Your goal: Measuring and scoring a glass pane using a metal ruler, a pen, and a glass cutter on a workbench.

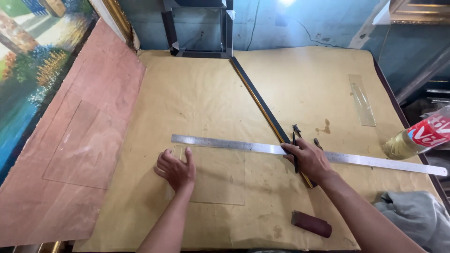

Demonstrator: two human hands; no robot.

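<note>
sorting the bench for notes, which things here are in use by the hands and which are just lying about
In use:
- clear glass sheet, under the left hand
- long steel ruler, along its far edge
- black pen-like tool, held by the right hand

Lying about:
- black and gold frame moulding
- clear narrow strip
- plastic bottle
- dark red block
- grey cloth
- painting

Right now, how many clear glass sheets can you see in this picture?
3: one sheet under the left hand, one on the pink board at left, one narrow strip far right. Others may be hidden.
</note>
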